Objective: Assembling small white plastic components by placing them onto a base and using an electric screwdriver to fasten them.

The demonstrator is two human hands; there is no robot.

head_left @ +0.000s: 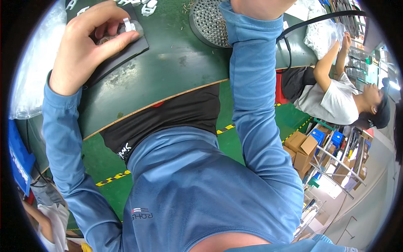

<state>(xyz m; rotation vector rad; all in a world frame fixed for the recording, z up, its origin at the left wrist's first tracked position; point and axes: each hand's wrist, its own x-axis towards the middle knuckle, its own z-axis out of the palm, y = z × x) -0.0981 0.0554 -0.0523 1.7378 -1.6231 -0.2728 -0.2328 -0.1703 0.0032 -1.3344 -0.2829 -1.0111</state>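
My left hand (86, 46) rests on a dark mat (126, 56) at the upper left. Its thumb and fingers are closed around a small grey rounded part (137, 30) with a white plastic clip (127, 24) standing on top. My right hand (260, 7) is up at the top edge, beside a round perforated metal disc (208, 23). Only its heel and wrist show; the fingers are cut off, so whether it holds anything is hidden. Both arms wear blue sleeves.
The green worktable (176, 67) has a curved wooden edge. Several loose white plastic parts (147, 6) lie at the top, a clear plastic bag (33, 63) at the left. A black cable (310, 21) runs right. A seated person (336, 101) and cardboard boxes (302, 147) are at the right.
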